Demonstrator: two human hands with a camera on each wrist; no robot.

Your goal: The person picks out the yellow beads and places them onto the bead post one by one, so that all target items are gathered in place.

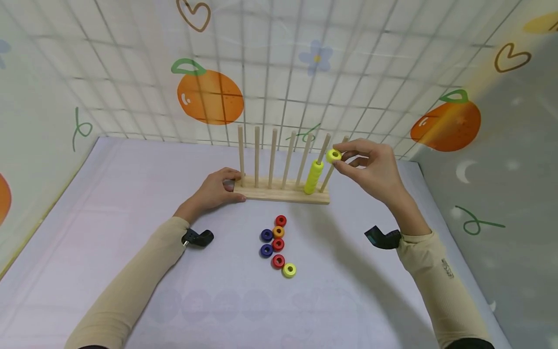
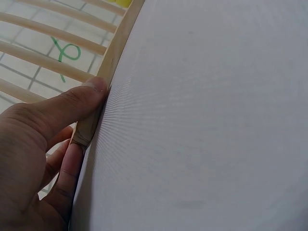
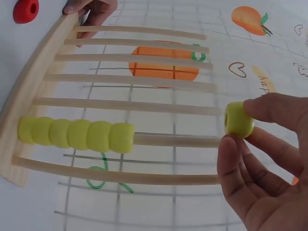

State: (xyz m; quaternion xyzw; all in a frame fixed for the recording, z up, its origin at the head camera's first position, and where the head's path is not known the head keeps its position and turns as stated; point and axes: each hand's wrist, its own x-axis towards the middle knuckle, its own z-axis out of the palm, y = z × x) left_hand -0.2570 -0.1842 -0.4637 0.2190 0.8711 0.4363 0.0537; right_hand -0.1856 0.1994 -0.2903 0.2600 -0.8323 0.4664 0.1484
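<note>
A wooden peg rack (image 1: 279, 193) with several upright pegs stands on the table. Its second peg from the right carries a stack of several yellow beads (image 1: 313, 177); the other pegs are bare. My left hand (image 1: 214, 188) grips the left end of the base, thumb along the front edge in the left wrist view. Between the thumb and fingers of my right hand (image 1: 372, 167) is one yellow bead (image 3: 239, 119). In the right wrist view this bead is apart from the peg, close to the tip of the stacked one.
In front of the rack lie loose beads: red (image 1: 278, 261), dark blue (image 1: 266, 235), orange (image 1: 278, 231) and a yellow one (image 1: 289, 270). Behind the rack rises a gridded wall covering (image 1: 270, 63) printed with oranges. A patterned panel (image 1: 492, 194) flanks the table on the right.
</note>
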